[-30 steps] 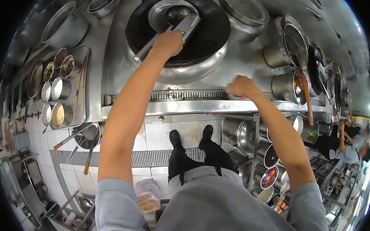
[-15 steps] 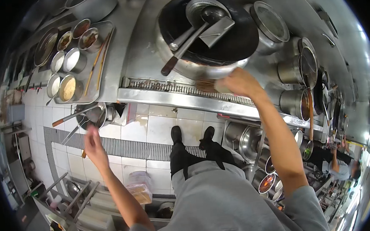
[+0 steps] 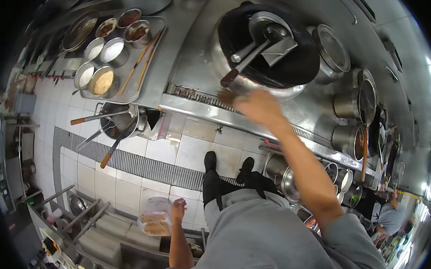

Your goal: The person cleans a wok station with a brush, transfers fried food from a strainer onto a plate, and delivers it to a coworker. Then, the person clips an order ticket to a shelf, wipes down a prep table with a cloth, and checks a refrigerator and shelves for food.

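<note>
My right hand (image 3: 258, 108) is closed on a brown bristle brush (image 3: 227, 97), whose bristles lie over the slotted drain along the stove's front edge. Just beyond it sits a large black wok (image 3: 299, 66). A perforated strainer (image 3: 256, 27), a ladle (image 3: 274, 32) and a flat metal spatula (image 3: 279, 51) rest in the wok, handles toward me. My left hand (image 3: 178, 209) hangs low beside my body, near a clear plastic bag with brown contents (image 3: 155, 224); its fingers are curled and what they may hold is too small to tell.
A tray (image 3: 134, 92) on the left carries several seasoning pots and two sticks. Below it, long-handled tools stand in a pot (image 3: 112, 123). Steel pots (image 3: 345, 105) line the right side. Another person (image 3: 390, 218) is at the far right.
My left hand has left the spatula and dropped to my side. My right hand has moved left along the drain with the brush. The view has turned, shifting the wok rightward.
</note>
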Demonstrator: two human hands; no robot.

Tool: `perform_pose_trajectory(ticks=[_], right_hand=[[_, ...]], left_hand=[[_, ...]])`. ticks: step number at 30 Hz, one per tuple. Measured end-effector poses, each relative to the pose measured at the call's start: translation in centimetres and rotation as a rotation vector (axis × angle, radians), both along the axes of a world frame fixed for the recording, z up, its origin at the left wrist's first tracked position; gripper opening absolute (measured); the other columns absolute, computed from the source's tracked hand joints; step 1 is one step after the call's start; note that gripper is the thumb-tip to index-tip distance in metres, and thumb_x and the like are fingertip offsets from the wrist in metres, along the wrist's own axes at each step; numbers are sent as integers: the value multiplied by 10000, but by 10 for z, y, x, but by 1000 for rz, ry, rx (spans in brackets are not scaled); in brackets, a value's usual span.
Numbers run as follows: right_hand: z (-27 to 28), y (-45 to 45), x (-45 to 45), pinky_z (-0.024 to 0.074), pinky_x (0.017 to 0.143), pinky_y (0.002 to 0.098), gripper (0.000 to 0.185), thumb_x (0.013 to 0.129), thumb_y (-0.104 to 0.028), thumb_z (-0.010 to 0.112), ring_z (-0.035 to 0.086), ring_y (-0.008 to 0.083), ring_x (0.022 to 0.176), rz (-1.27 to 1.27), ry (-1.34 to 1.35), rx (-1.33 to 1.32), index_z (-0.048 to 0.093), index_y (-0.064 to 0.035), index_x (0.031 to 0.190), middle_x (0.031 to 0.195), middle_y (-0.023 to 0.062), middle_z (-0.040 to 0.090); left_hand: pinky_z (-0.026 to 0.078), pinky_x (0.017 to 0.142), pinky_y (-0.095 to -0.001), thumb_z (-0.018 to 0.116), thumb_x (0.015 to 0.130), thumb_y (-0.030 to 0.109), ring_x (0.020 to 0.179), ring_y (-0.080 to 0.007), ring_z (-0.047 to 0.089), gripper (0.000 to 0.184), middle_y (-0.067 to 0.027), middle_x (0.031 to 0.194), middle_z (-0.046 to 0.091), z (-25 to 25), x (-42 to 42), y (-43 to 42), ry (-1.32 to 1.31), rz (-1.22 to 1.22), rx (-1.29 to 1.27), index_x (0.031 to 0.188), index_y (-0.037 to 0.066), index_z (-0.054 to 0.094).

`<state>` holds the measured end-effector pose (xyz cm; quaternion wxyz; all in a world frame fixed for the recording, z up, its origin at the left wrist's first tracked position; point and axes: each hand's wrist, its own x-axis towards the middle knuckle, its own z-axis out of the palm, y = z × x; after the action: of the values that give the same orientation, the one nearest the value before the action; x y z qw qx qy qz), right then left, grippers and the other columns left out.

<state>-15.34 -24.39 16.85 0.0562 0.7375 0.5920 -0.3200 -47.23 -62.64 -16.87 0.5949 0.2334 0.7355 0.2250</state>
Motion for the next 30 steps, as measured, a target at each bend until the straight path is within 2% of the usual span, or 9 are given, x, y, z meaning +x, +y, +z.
perform_pose_trajectory(ticks=[2, 5, 9, 15, 17, 22, 23, 27, 30], right_hand=[[-17, -10, 40, 499, 843, 414, 454, 749, -341, 527, 631, 374, 936, 41, -237, -12, 662, 59, 915, 964, 245, 652], [-34, -24, 36, 498, 843, 425, 462, 746, -360, 539, 629, 376, 942, -16, -249, 22, 668, 60, 890, 966, 251, 650], [-42, -19, -6, 492, 841, 447, 487, 770, -379, 544, 625, 396, 929, -66, -25, -9, 652, 77, 903, 937, 275, 642], [-3, -63, 34, 509, 787, 443, 481, 786, -340, 574, 632, 423, 844, 45, 187, 374, 593, 23, 1101, 937, 283, 634], [-47, -74, 44, 517, 732, 448, 521, 797, -317, 594, 629, 425, 781, 73, 303, 636, 522, -23, 1222, 926, 273, 624], [-141, -92, 19, 518, 674, 463, 629, 805, -330, 609, 623, 402, 712, 74, 150, 531, 406, -39, 1325, 868, 240, 599], [-150, -95, 16, 516, 660, 469, 656, 810, -336, 606, 620, 395, 692, 115, 90, 424, 372, -42, 1348, 842, 231, 590], [-112, -100, 18, 513, 632, 479, 617, 837, -323, 568, 618, 406, 697, 6, 225, 559, 370, -45, 1351, 822, 247, 593], [-155, -117, 36, 508, 702, 475, 603, 837, -330, 562, 617, 426, 746, 113, 188, 453, 395, -39, 1338, 826, 278, 607]], left_hand=[[544, 547, -275, 594, 864, 184, 697, -175, 642, 278, -134, 797, 654, 7, -4, -14, 25, 47, -78, 1017, -47, 606], [553, 555, -278, 593, 860, 180, 701, -178, 645, 268, -125, 788, 650, -5, -20, -37, 54, 54, -169, 1014, -39, 609], [440, 435, -258, 586, 870, 200, 631, -149, 621, 277, -94, 776, 651, -1, -33, -14, 46, 44, -313, 1050, -9, 601], [403, 466, -234, 562, 897, 251, 596, -109, 581, 230, -54, 859, 665, 17, -19, 54, 10, 213, 21, 1058, 90, 591], [410, 475, -237, 562, 895, 249, 594, -112, 583, 231, -55, 855, 666, 17, -11, 65, 7, 108, -14, 1061, 91, 591], [423, 477, -236, 591, 889, 238, 618, -124, 596, 227, -60, 812, 654, 19, 6, 84, 26, -140, -64, 1031, 61, 597], [433, 480, -238, 590, 887, 233, 622, -130, 602, 227, -63, 807, 657, 19, 5, 80, 36, -127, -36, 1031, 58, 604], [489, 524, -253, 586, 878, 211, 644, -154, 618, 250, -88, 798, 661, 32, -1, 78, 60, -127, -13, 1046, 26, 607], [514, 532, -265, 586, 850, 199, 663, -173, 633, 300, -129, 805, 665, -29, -29, 59, 97, -301, 62, 1054, -21, 596]])
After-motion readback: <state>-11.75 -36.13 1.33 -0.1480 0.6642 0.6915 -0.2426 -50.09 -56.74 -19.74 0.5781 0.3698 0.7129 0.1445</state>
